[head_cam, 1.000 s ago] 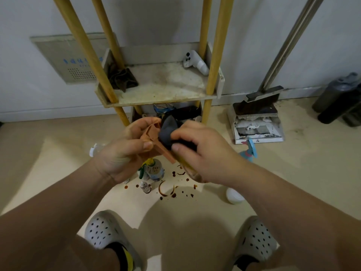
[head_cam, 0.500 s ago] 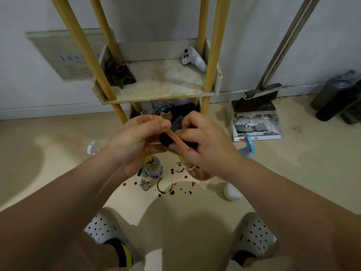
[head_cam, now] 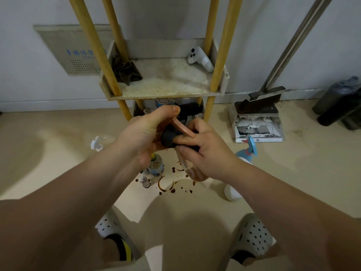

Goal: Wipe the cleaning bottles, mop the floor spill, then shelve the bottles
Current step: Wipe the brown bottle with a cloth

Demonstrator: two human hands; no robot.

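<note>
Wiping looks like the step in hand. The right hand point(head_cam: 203, 153) grasps a bottle point(head_cam: 192, 172) of brown liquid by its neck, held above the spill point(head_cam: 166, 186). The left hand point(head_cam: 144, 133) curls round its dark head and pink trigger point(head_cam: 182, 127). Whether a cloth sits under those fingers I cannot tell. Next, I judge, the bottle needs turning to reach its body. After that come those on the floor: a yellow-capped bottle point(head_cam: 156, 166) near the spill and a blue-topped bottle point(head_cam: 249, 151) to the right. The shelf point(head_cam: 166, 90) stands far behind. Blue writing on the wall panel point(head_cam: 78, 53) is too blurred to read, and no label is legible.
</note>
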